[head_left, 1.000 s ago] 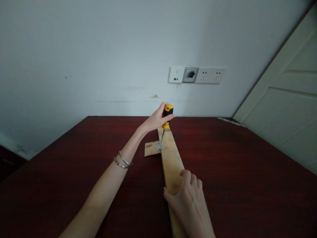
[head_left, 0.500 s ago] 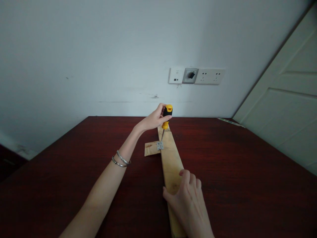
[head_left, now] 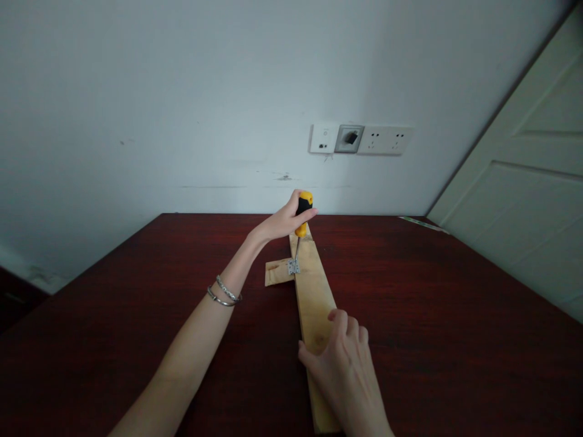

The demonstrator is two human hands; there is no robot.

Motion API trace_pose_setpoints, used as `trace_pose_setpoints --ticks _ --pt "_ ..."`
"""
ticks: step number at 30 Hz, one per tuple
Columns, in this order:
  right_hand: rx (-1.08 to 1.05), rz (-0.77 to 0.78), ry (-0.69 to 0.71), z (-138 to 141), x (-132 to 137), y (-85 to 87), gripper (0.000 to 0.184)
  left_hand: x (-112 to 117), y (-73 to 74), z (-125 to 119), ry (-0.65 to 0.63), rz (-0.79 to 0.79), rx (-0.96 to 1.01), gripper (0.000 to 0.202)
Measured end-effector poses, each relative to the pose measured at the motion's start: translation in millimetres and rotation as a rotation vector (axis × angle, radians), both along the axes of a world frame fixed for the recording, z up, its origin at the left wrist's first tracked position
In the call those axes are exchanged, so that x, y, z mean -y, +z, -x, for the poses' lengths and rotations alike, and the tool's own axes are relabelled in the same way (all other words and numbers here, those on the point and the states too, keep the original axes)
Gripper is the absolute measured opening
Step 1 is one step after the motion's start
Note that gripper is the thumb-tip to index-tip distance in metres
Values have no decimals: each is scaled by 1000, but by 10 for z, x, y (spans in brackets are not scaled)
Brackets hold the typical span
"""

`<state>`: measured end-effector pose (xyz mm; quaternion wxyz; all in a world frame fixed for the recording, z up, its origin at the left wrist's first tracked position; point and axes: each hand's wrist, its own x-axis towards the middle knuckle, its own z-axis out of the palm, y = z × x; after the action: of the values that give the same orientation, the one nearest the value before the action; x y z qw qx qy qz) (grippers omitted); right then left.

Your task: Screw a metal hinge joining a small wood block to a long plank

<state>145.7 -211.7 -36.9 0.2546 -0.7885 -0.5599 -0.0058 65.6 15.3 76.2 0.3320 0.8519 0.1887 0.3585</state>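
My left hand [head_left: 290,216] is closed round the black and yellow handle of a screwdriver [head_left: 302,229], its thumb stretched along the near side. The shaft slants down to a small metal hinge [head_left: 293,266]; whether the tip sits in a screw is too small to tell. That hinge lies across a long pale wooden board [head_left: 314,285] and a short wooden piece [head_left: 277,273] on its left. Nearer to me, my right hand [head_left: 344,364] grips the board across its width, thumb at the left edge and fingers at the right edge.
Everything rests on a dark red wooden table [head_left: 410,315]. Behind it stands a white wall with a row of sockets and switches [head_left: 362,139]. At the right is a white panelled door [head_left: 537,164], with a thin strip [head_left: 423,224] lying at the table's back right edge.
The screwdriver handle has turned and tilted slightly to the left in my left hand. My right hand keeps its grip on the board.
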Motion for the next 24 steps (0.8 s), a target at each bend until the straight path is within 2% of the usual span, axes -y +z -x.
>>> trace_pose_setpoints --ticks 6,12,17,24 --pt "4 12 5 -5 -19 3 34 0 50 31 4 5 -59 19" --pt "3 5 13 -15 -22 5 34 -28 37 40 -28 -22 -61 29" --pt "-12 10 10 -5 -18 6 34 -43 13 5 35 -26 1 25" --pt "-10 15 4 7 -15 11 35 -61 -34 -12 107 -29 76 34"
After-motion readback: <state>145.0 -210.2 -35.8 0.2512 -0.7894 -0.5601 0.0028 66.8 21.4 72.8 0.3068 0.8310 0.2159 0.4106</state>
